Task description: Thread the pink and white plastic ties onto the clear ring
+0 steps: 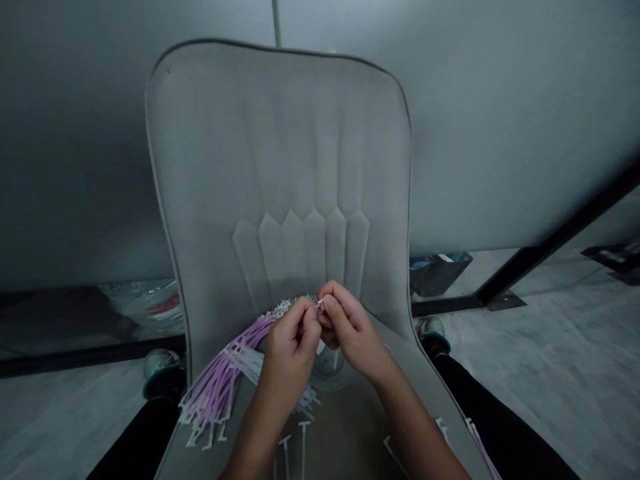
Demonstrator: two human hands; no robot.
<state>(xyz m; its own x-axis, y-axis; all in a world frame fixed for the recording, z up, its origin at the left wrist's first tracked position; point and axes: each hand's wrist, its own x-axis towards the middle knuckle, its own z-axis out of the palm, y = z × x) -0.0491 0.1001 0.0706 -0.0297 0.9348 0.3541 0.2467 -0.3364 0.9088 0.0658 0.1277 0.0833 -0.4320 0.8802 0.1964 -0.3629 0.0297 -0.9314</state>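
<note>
Above the chair seat, my left hand (293, 333) and my right hand (353, 327) meet fingertip to fingertip. Both are closed in a pinch around a small white piece (321, 302), mostly covered by the fingers. To the left, a bundle of thin purple sticks (225, 377) with white T-shaped ends lies across the seat. Pale bluish-white sticks (247, 363) cross over it and pass behind my left forearm. Below my hands is a clear round dish or lid (333, 377), partly hidden by them.
The grey padded chair (285, 140) faces me, its back against a pale wall. Loose white sticks (303, 447) lie at the seat's front, and a purple one (483, 447) at its right edge. A dark box (440, 273) and a clear plastic bag (145, 303) flank the chair.
</note>
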